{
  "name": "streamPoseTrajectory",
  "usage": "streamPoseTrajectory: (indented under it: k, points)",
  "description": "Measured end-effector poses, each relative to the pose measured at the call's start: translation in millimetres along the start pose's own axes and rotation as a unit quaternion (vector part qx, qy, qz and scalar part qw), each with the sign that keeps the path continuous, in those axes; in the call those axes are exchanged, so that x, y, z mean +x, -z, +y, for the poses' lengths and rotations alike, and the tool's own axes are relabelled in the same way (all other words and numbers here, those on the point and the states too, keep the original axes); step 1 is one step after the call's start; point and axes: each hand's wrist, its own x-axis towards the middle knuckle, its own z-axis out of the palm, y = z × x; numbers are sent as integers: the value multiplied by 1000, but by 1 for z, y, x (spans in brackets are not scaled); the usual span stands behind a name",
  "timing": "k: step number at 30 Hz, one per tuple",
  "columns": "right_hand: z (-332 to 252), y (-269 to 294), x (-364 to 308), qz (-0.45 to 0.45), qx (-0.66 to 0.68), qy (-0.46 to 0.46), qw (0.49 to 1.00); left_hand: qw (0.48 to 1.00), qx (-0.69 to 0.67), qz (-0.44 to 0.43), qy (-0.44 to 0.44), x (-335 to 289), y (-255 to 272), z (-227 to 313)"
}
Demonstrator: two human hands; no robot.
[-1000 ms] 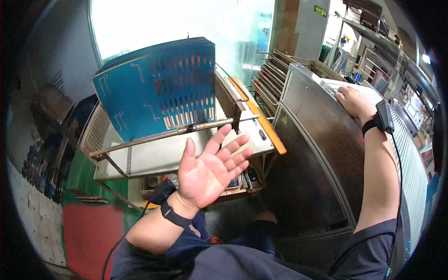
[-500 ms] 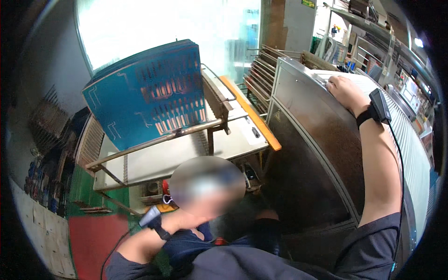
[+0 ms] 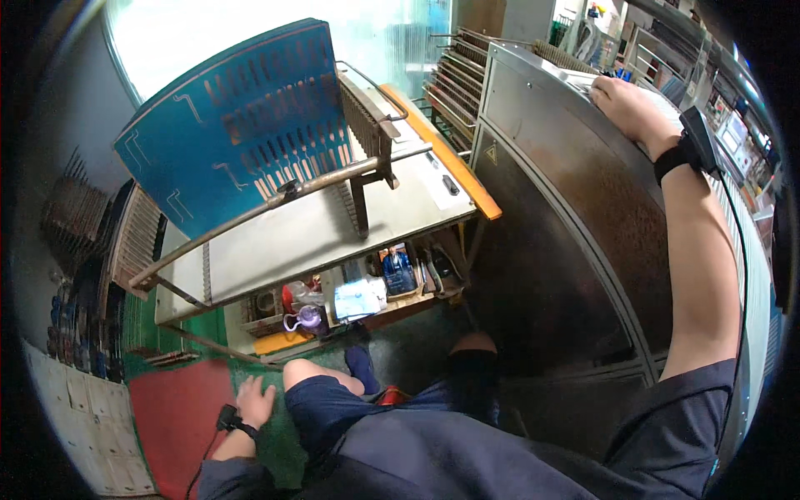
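Note:
My left hand hangs low beside my left thigh, above the red and green floor, its fingers apart and nothing visible in them. Up on the right, my right hand lies on the top edge of a large metal machine, fingers bent over that edge; the fingertips are partly hidden. A slotted metal rack stands tilted on the white table. In it, blue circuit panels with copper-coloured patterns stand on edge. Neither hand touches them.
Under the tabletop, a shelf holds a purple bottle, light-blue packets and a dark device with a lit screen. An orange strip runs along the table's right side. More racks stand behind. Pale rollers line the machine's top.
My left hand has drawn back from in front of the under-table shelf, down and left to beside my thigh. The view has tilted downward. My right hand stays on the machine's edge.

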Motion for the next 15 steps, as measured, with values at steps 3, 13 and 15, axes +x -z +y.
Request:
streamPoseTrajectory:
  k: [3,13,15]
  points:
    - [-13,3,1,-12,4,-10,1000,947,-250,-175,98,-2,10,83]
    - [6,2,-6,-22,-16,-53,998,869,-333,20,-366,133,277,223]
    - [6,6,-2,-49,-55,-66,995,855,-300,200,-374,182,337,232]
